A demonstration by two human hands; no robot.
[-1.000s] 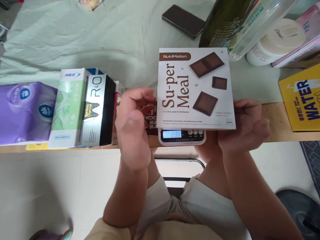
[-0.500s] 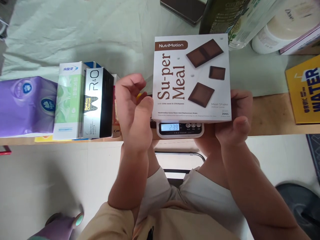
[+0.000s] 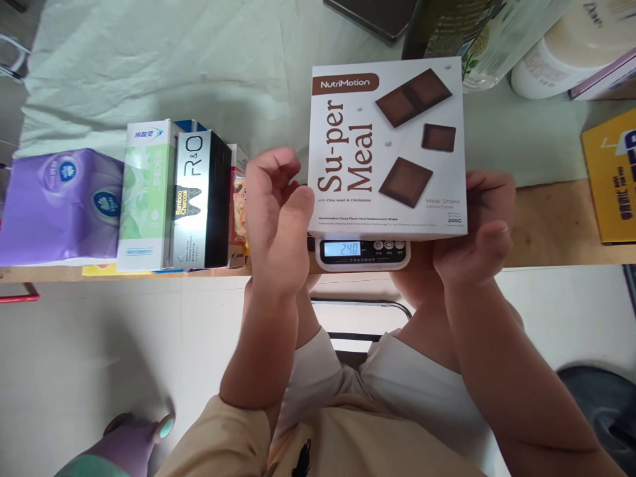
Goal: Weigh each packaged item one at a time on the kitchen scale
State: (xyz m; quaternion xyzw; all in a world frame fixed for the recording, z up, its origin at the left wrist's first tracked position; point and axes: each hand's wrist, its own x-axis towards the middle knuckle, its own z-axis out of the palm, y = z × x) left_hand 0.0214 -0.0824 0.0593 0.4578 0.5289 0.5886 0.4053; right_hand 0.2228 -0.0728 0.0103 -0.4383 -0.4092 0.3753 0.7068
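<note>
**Now: one meal box on one scale, a hand at each side**

Right at the table's near edge (image 3: 546, 262) sits your scale (image 3: 364, 254), its front just overhanging the wooden lip; the display reads 240. One white Su-per Meal box (image 3: 387, 149) lies flat on it, covering the platform. The box is nearly square; its big lettering runs from 6 toward 12 o'clock, brand label at the far left corner.

Your left hand (image 3: 275, 218) is at the box's 9 o'clock edge, fingers curled loosely, holding nothing. Your right hand (image 3: 479, 228) cups the 3 o'clock corner, fingers spread; whether it touches, you cannot tell.

Open cloth (image 3: 199, 66) lies at 10 to 12 o'clock. At 9 o'clock, a row of cartons (image 3: 183, 199) and one purple tissue pack (image 3: 59, 205) crowd close. One yellow box (image 3: 613, 179) stands at 3 o'clock.
</note>
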